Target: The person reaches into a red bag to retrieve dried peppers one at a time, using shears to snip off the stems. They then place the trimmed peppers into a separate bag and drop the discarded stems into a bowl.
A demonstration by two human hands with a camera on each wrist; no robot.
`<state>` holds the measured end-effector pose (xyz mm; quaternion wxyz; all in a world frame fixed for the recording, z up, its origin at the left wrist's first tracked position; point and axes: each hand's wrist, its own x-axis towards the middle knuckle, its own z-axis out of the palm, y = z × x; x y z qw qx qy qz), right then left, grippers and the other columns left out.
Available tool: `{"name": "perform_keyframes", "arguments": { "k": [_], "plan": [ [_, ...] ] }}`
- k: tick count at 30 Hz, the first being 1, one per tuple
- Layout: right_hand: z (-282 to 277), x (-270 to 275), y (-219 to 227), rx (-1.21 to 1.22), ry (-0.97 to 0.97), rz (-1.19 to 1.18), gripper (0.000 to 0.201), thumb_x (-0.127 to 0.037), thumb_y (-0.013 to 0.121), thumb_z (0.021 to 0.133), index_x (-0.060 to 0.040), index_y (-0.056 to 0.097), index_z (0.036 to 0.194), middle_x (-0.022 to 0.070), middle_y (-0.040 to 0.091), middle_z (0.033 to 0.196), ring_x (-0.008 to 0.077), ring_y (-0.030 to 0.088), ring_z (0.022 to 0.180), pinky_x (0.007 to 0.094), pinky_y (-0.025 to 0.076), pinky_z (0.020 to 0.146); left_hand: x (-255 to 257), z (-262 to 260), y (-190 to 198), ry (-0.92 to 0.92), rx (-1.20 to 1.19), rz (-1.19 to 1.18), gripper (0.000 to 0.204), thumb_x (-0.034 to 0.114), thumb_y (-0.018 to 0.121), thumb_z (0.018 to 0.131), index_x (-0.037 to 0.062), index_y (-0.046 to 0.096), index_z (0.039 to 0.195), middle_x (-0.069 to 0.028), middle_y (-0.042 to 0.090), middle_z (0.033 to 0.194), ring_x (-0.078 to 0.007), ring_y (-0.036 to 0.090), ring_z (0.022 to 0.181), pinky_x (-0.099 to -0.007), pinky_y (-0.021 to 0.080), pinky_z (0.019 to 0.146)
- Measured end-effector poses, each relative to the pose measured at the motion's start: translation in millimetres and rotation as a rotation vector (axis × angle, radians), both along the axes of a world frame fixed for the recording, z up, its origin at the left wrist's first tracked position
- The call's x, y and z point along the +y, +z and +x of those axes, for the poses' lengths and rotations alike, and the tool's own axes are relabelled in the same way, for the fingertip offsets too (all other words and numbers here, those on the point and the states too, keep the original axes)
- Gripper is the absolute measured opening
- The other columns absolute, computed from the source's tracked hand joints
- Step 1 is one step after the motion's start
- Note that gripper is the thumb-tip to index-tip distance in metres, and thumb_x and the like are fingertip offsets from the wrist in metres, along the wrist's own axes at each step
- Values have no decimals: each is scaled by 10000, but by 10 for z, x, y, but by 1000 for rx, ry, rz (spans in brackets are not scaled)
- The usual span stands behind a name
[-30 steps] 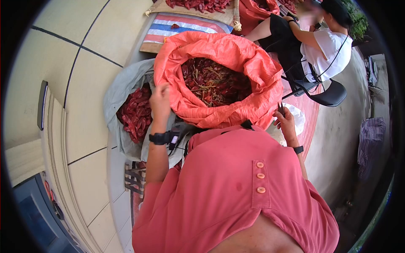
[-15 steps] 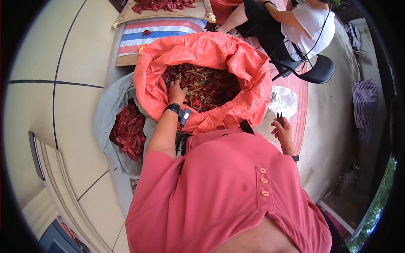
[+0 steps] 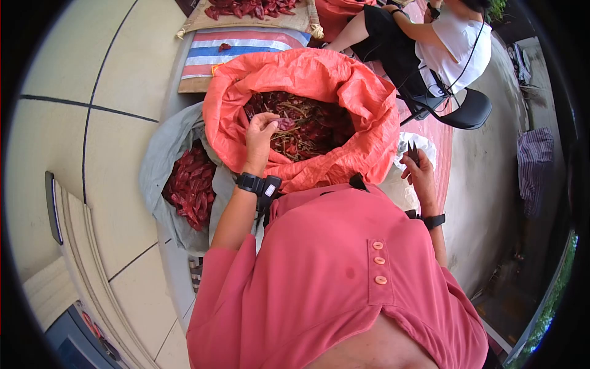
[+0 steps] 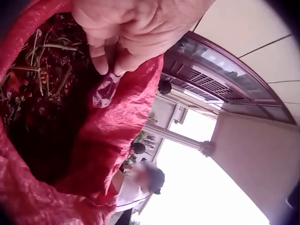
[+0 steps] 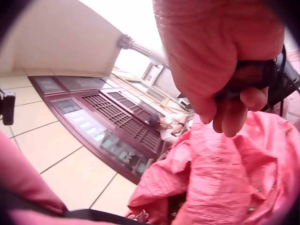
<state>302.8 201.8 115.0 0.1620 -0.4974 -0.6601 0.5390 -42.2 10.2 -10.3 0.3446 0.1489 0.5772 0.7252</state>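
Observation:
My left hand (image 3: 260,132) pinches a dried red chili (image 3: 286,123) by its end, over the left part of the open red sack (image 3: 230,144). In the left wrist view the chili (image 4: 106,90) hangs from the thumb and fingertips, close to the sack's inner side. Inside the sack lie dark red chilies and pale stems (image 3: 307,117). To the right of the sack, my right hand (image 3: 421,172) grips small dark scissors or snips (image 3: 413,152), blades pointing away from me; in the right wrist view the fingers (image 5: 232,117) curl round the dark handle.
A grey sack (image 3: 153,166) holding red chilies (image 3: 190,187) stands left of the red one. Beyond are a striped bag (image 3: 246,46) and a mat with chilies (image 3: 252,7). A person in a white top (image 3: 458,49) sits at the upper right, by a black stool (image 3: 470,111).
My left hand came from outside the sack's left rim, reached into the chilies, and has lifted with one chili pinched. The right hand still holds the dark tool.

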Motion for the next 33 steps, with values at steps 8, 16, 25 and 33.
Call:
{"name": "perform_keyframes", "arguments": {
  "k": [8, 16, 25, 33],
  "plan": [
    [-1071, -90, 755, 179, 408, -37, 167, -167, 662, 880, -52, 612, 991, -46, 548, 716, 22, 443, 482, 181, 341, 431, -105, 344, 887, -19, -388, 474, 222, -47, 559, 892, 51, 556, 1091, -71, 609, 1051, -164, 609, 977, -291, 526, 862],
    [-1482, -342, 930, 289, 656, -236, 257, -249, 683, 878, -54, 641, 1039, -45, 568, 769, 23, 457, 505, 168, 347, 451, -160, 849, 1569, -8, 128, 258, 147, -20, 588, 894, 57, 574, 1019, -8, 613, 955, -64, 583, 853, -200, 475, 782],
    [-1328, -354, 855, 453, 638, -239, 110, -156, 672, 881, -63, 614, 893, -53, 556, 792, 30, 498, 651, 180, 385, 553, -273, 1056, 1555, 81, 698, 116, 206, -79, 613, 827, 37, 576, 993, -39, 612, 913, -130, 604, 868, -242, 483, 792],
    [-1290, -387, 681, 638, 687, -117, 50, -62, 659, 875, -56, 636, 919, -33, 584, 823, 48, 534, 735, 206, 438, 650, -141, 1333, 1744, 55, 623, 75, 517, 181, 746, 786, 46, 515, 1229, -76, 568, 1011, -221, 578, 994, -340, 464, 888]
  ]
}}
